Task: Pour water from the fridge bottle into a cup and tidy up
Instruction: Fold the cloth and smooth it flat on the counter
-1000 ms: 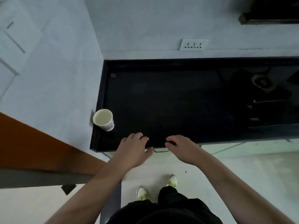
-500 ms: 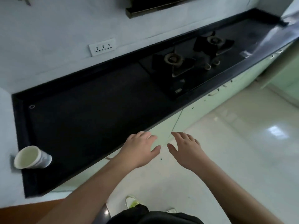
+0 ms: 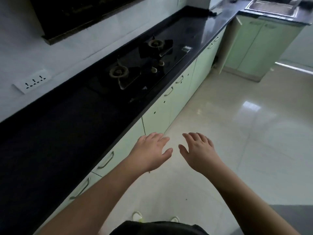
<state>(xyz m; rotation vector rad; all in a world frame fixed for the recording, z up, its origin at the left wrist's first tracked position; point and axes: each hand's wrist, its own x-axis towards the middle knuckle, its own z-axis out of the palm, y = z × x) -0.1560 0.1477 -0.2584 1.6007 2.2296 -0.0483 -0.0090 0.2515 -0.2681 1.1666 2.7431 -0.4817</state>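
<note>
Both hands, left point(image 3: 151, 152) and right point(image 3: 199, 152), are held out empty, fingers spread, over the floor point(image 3: 237, 133). The counter point(image 3: 59, 133) is untouched beside them.

The view has swung right along the desk point(image 3: 50, 141), so the paper cup seen earlier is out of frame. Both hands, the left hand point(image 3: 150, 152) and the right hand point(image 3: 199, 152), have left the desk's front edge and now hang empty over the floor point(image 3: 237, 133). A sink point(image 3: 271, 7) has come into view far right.

Sink point(image 3: 271, 7) cut off at top edge; shoes point(image 3: 137, 216) partly hidden
</note>
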